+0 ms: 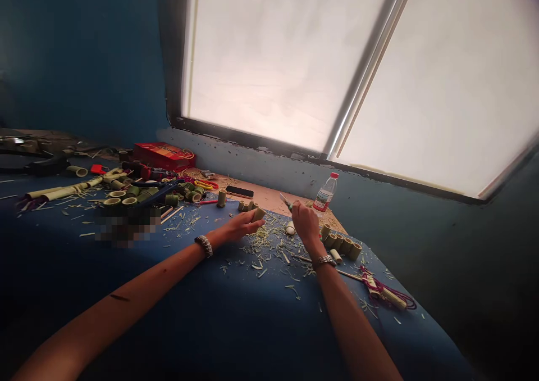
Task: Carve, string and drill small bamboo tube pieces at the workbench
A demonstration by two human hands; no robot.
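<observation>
My left hand (244, 225), with a braided bracelet at the wrist, is closed around a short bamboo tube (258, 214). To its right, my right hand (305, 221) is wrapped round the handle of a small knife (285, 201), whose blade points up and left. The blade and the tube are apart. Pale shavings (263, 239) lie on the blue tabletop (236, 313) under and between both hands. A round whitish piece (290, 228) sits beside my right hand.
Several bamboo tubes (345, 246) and a purple-corded bamboo bundle (385, 292) are at the right. A bottle (325, 193) and a phone (240, 192) stand and lie behind. Bamboo pieces (129, 201), tools and a red box (164, 155) crowd the left.
</observation>
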